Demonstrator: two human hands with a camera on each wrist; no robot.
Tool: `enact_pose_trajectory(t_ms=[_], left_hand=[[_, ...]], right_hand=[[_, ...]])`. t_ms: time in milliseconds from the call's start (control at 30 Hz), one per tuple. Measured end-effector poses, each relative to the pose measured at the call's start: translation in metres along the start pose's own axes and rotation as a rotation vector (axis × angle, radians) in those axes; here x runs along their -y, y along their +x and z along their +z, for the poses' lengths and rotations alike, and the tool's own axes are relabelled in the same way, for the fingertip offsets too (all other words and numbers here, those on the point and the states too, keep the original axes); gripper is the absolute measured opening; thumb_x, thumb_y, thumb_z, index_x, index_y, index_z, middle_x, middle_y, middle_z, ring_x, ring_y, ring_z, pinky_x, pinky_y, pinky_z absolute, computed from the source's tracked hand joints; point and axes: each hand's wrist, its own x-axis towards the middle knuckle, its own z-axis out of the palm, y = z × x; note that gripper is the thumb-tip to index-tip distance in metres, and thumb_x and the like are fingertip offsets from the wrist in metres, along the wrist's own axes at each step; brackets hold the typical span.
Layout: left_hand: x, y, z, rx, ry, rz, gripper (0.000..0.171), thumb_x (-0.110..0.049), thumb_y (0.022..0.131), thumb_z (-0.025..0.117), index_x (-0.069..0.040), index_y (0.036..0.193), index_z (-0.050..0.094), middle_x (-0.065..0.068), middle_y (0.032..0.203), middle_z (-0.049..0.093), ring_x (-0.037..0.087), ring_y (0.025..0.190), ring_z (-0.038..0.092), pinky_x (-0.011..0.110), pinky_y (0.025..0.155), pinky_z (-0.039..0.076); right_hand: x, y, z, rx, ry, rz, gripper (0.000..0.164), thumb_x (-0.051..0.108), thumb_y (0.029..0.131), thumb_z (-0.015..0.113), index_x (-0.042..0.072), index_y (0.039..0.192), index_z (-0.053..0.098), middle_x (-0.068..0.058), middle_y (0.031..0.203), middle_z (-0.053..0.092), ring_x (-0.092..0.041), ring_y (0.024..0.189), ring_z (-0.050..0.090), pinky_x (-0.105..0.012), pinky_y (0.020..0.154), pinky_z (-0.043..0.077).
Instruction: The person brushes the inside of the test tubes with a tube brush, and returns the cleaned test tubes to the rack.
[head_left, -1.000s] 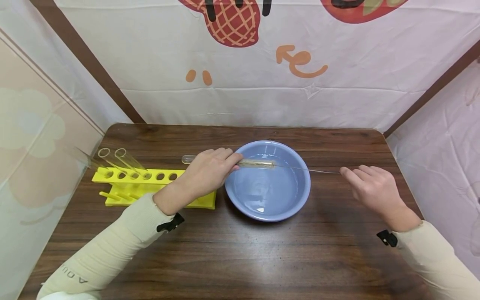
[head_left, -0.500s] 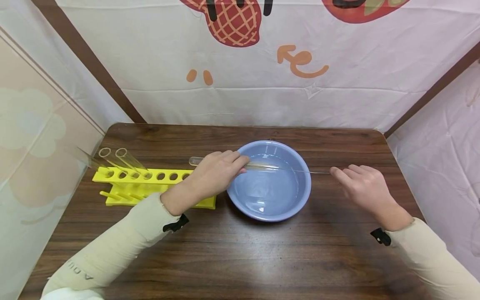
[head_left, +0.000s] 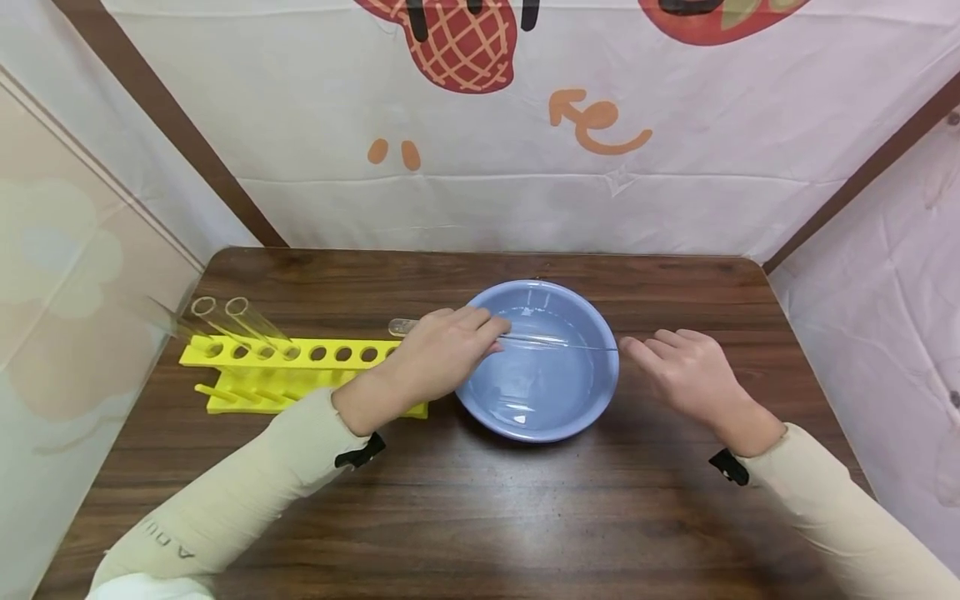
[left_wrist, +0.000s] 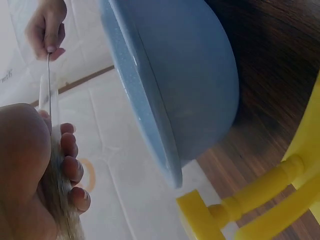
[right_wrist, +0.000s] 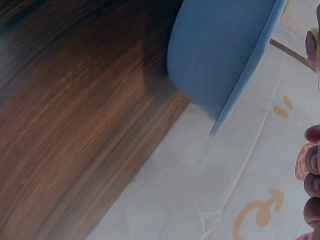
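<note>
Right hand (head_left: 686, 375) nearer basin (left_wrist: 187, 80), bristles (left_wrist: 63, 202) clearest from left wrist

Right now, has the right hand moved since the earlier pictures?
Yes: leftward in the head view, the right hand has come closer to the blue basin.

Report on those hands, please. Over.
Left hand grips test tube, partly over blue bowl. Right hand pinches wire running into tube. Nothing visibly blocking.

Clear, glossy tube (head_left: 402, 327); metallic-looking wire (head_left: 591, 347); shiny plastic basin (head_left: 536, 435); smooth plastic rack (head_left: 331, 357); glossy wood-grain bench (head_left: 487, 517); creased cloth backdrop (head_left: 487, 217).
</note>
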Motion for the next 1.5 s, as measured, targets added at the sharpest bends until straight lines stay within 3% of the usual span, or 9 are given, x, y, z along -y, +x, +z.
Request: enact_pose_trajectory(t_ms=[300,467,567,733,833,967,1200,1500], left_hand=[[-0.004,0.005,-0.001,-0.032,0.013,0.023,0.024,-0.023,0.1,0.068,-0.007,0.118,0.067,0.005,0.096,0.068,0.019,0.085,0.067,0.031,0.06,0.053],[-0.004,0.003,-0.002,-0.033,0.016,0.007,0.025,-0.025,0.101,0.066,-0.007,0.118,0.068,0.005,0.098,0.07,0.019,0.087,0.068,0.031,0.06,0.053],[-0.003,0.002,-0.002,-0.024,0.015,0.0,0.026,-0.026,0.102,0.065,-0.007,0.119,0.068,0.004,0.099,0.07,0.018,0.087,0.067,0.031,0.06,0.052],[-0.003,0.002,-0.001,-0.012,0.0,0.013,0.026,-0.027,0.103,0.064,-0.007,0.12,0.067,0.005,0.099,0.07,0.019,0.088,0.068,0.03,0.061,0.053],[-0.003,0.003,0.0,-0.012,-0.003,0.013,0.026,-0.027,0.103,0.063,-0.008,0.12,0.068,0.005,0.1,0.07,0.019,0.089,0.068,0.031,0.063,0.054],[-0.004,0.002,0.0,-0.016,-0.002,0.016,0.025,-0.026,0.103,0.063,-0.008,0.119,0.068,0.005,0.101,0.07,0.019,0.09,0.068,0.031,0.062,0.054],[-0.004,0.002,-0.001,-0.024,0.007,0.023,0.024,-0.027,0.103,0.063,-0.009,0.119,0.068,0.004,0.1,0.07,0.019,0.089,0.068,0.031,0.062,0.053],[-0.003,0.0,-0.001,-0.021,0.009,0.037,0.024,-0.029,0.102,0.063,-0.01,0.116,0.067,0.003,0.094,0.067,0.017,0.081,0.064,0.028,0.057,0.049]], right_hand=[[0.005,0.007,0.006,-0.007,0.029,0.02,0.03,0.003,0.105,0.038,0.005,0.094,0.066,-0.002,0.063,0.065,-0.019,0.048,0.052,-0.031,0.042,0.036],[0.01,0.009,0.004,0.05,0.112,0.126,0.033,0.017,0.108,0.038,0.009,0.093,0.066,0.0,0.06,0.059,-0.015,0.046,0.047,-0.031,0.041,0.037],[0.015,0.012,0.002,0.088,0.24,0.249,0.03,0.023,0.106,0.045,0.012,0.086,0.064,0.005,0.059,0.051,-0.007,0.049,0.043,-0.028,0.043,0.036],[0.021,0.02,-0.005,0.211,0.61,0.559,0.031,0.006,0.101,0.05,0.017,0.072,0.054,0.011,0.06,0.039,-0.004,0.053,0.038,-0.024,0.048,0.032],[0.022,0.025,-0.008,0.312,0.827,0.746,0.032,-0.001,0.101,0.045,0.011,0.074,0.056,0.008,0.06,0.041,-0.008,0.053,0.04,-0.024,0.049,0.034],[0.019,0.029,-0.01,0.397,1.016,0.879,0.025,-0.003,0.096,0.038,-0.002,0.079,0.056,0.0,0.061,0.044,-0.013,0.053,0.04,-0.028,0.049,0.033],[0.017,0.031,-0.009,0.471,1.159,0.97,0.02,-0.002,0.089,0.037,-0.011,0.082,0.053,-0.004,0.063,0.044,-0.012,0.054,0.038,-0.027,0.049,0.03],[0.016,0.03,-0.008,0.571,1.292,0.986,0.016,-0.003,0.087,0.037,-0.01,0.077,0.047,0.001,0.063,0.036,-0.01,0.056,0.03,-0.026,0.051,0.024]])
